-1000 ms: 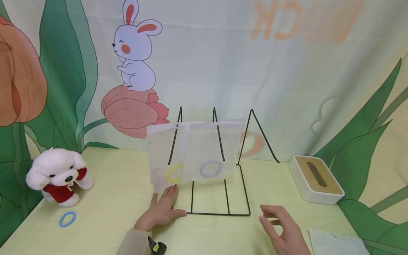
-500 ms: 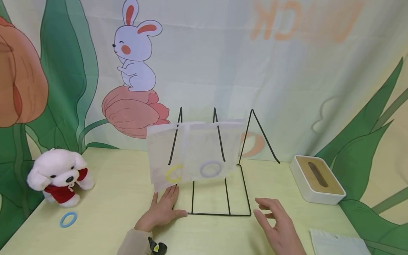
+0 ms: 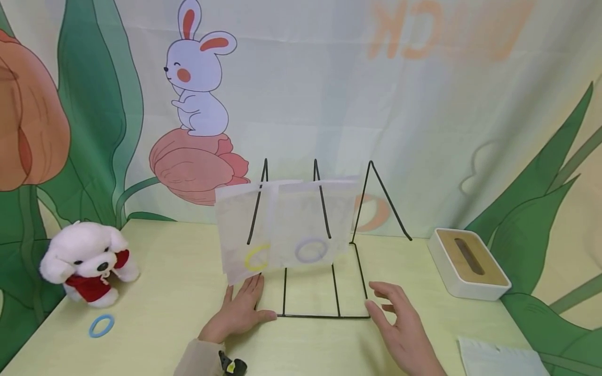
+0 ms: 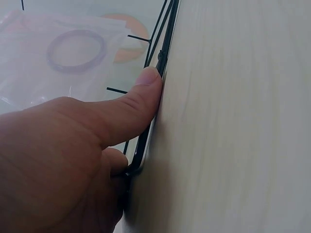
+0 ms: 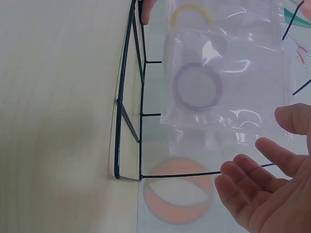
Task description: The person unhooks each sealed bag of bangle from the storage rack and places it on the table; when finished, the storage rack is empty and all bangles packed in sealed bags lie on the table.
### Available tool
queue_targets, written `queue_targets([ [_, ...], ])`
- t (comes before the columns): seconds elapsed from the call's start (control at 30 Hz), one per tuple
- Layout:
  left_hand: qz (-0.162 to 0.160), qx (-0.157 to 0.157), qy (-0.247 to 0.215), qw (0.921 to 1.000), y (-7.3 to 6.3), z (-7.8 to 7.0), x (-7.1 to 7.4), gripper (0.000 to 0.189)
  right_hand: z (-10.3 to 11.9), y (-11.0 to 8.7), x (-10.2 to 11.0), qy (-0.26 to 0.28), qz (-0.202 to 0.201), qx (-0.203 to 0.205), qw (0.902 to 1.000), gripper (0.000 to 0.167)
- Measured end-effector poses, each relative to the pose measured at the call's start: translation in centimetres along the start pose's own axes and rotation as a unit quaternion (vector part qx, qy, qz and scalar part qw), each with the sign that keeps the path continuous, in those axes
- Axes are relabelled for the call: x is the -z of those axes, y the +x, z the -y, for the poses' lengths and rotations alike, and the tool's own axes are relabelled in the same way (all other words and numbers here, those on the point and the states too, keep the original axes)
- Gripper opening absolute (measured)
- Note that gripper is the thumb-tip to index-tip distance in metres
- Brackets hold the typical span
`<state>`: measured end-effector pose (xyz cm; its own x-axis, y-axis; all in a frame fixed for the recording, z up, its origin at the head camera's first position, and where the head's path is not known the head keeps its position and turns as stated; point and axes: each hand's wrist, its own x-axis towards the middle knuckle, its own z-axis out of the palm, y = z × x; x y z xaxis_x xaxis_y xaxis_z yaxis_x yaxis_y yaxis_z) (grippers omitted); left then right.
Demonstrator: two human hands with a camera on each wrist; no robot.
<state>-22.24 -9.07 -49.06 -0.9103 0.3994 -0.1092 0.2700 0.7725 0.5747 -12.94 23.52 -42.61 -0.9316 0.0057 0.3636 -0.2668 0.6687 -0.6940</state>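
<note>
A black wire rack (image 3: 338,316) stands on the pale table (image 3: 174,282), and overlapping translucent bags (image 3: 305,219) hang in it, with the front wires of its left and middle uprights crossing before them. A yellow ring (image 3: 247,257) shows through the left bag and a purple ring (image 3: 298,251) through the one beside it. The left hand (image 3: 237,313) rests at the rack's left front corner, fingers extended and thumb spread along the front wire, pressing it. The right hand (image 3: 402,326) is near the right front corner, thumb apart from loosely bent fingers that pinch nothing; whether it touches the wire cannot be told. A white plush dog (image 3: 96,261) and a blue ring (image 3: 91,329) lie to the left; a tissue box (image 3: 453,261) and a white packet (image 3: 500,357) lie to the right.
</note>
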Motion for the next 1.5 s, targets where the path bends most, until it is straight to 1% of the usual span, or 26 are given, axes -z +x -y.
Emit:
queue_targets([
  [0.4,-0.001,-0.003,-0.001,1.0000,-0.1,-0.1,0.0,0.097,-0.1,0.9,-0.6,0.030,0.012,-0.007,0.9994,0.036],
  [0.53,0.000,-0.002,0.000,1.0000,-0.1,-0.1,0.1,0.097,-0.3,1.1,-0.7,0.030,0.015,-0.010,0.9994,0.036],
  [0.63,-0.001,-0.001,0.001,1.0000,-0.1,-0.1,0.1,0.097,-0.3,1.1,-0.7,0.031,0.019,-0.012,0.9993,0.040],
  [0.83,-0.003,-0.001,0.004,1.0000,0.0,-0.1,0.2,0.096,-0.2,1.0,-0.8,0.051,0.050,-0.024,0.9972,0.051],
  [1.0,-0.003,-0.002,0.002,1.0000,-0.1,-0.2,0.2,0.096,-0.2,1.2,-1.1,0.059,0.066,-0.037,0.9954,0.054],
  [1.17,0.000,-0.003,-0.005,1.0000,-0.1,-0.2,0.2,0.096,-0.1,1.7,-1.5,0.072,0.068,-0.030,0.9946,0.054],
  [1.3,0.001,-0.002,-0.001,1.0000,-0.1,-0.2,0.2,0.096,-0.1,1.9,-1.9,0.089,0.073,-0.024,0.9931,0.054],
  [1.5,0.001,-0.003,0.002,1.0000,0.0,0.1,0.1,0.096,0.0,2.4,-2.3,0.101,0.080,-0.025,0.9914,0.054],
])
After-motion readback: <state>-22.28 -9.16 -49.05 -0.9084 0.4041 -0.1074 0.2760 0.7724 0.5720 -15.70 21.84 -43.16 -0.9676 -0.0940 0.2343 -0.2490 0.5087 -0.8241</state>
